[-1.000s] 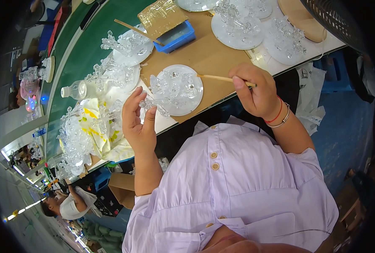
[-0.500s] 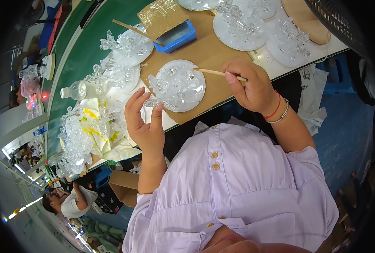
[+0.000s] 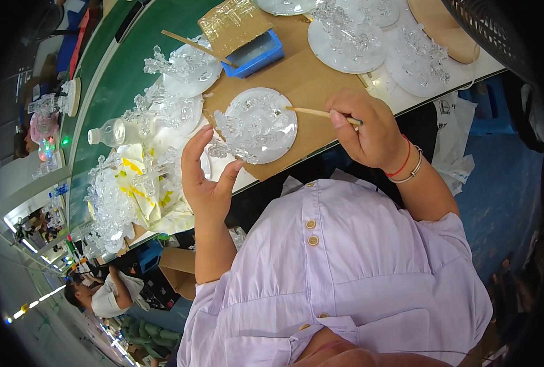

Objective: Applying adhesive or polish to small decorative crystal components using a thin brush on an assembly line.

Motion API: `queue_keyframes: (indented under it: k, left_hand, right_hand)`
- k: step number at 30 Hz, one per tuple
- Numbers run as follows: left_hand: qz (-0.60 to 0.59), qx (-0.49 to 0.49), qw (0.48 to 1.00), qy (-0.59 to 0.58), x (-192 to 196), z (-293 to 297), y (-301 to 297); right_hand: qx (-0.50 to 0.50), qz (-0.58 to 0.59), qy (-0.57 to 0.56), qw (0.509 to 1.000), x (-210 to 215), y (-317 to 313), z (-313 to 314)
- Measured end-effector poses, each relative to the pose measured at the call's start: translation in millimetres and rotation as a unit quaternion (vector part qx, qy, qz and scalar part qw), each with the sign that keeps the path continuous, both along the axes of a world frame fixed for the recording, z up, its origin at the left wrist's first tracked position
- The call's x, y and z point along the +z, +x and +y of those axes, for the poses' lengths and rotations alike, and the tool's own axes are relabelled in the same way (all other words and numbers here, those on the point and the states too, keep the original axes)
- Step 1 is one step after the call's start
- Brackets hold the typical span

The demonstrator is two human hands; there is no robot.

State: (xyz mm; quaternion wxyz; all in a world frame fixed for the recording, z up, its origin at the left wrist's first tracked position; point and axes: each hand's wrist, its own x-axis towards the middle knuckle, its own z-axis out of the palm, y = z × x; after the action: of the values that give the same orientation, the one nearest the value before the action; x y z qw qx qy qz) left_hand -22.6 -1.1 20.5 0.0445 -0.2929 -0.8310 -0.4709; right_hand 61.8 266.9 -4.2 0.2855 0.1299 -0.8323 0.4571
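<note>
My right hand (image 3: 367,128) pinches a thin wooden stick (image 3: 312,112) with a dark end. The stick's tip is at the right rim of a round white plate (image 3: 282,139). On that plate stands a cluster of clear plastic ornaments (image 3: 247,125), its exact shape hard to make out. My left hand (image 3: 208,174) is open at the plate's left side, thumb and fingers spread around the cluster's outer end without visibly gripping it. The plate lies on a flat sheet of brown cardboard (image 3: 308,64).
Behind the plate are a blue tub (image 3: 257,56) with a stick across it and a taped cardboard piece (image 3: 234,24). More plates with clear ornaments (image 3: 348,43) stand around. At left are a plastic bottle (image 3: 110,132), a yellow-patterned wrapper (image 3: 147,183) and heaped clear parts (image 3: 107,211).
The thumb and fingers of my left hand have spread wider apart, the thumb moving right and downward. My right hand and the stick's tip have shifted slightly right and down.
</note>
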Motion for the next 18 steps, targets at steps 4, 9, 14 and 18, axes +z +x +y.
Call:
queue_keyframes:
  k: [4,9,14,18]
  left_hand:
    - [-0.001,0.002,1.000,-0.016,-2.0,-1.5,-1.4]
    - [-0.002,0.015,1.000,-0.001,-3.9,0.1,2.5]
    - [0.021,0.025,0.999,-0.017,-3.7,0.5,9.3]
    - [0.019,0.034,0.999,-0.008,-3.9,1.7,14.4]
  right_hand:
    - [0.012,0.012,-0.004,1.000,0.2,8.3,-2.2]
    - [0.032,0.004,-0.025,0.999,0.7,17.2,-9.0]
    - [0.042,0.028,-0.040,0.998,-3.4,16.1,-15.5]
    - [0.047,0.025,-0.027,0.998,-2.2,13.7,-14.7]
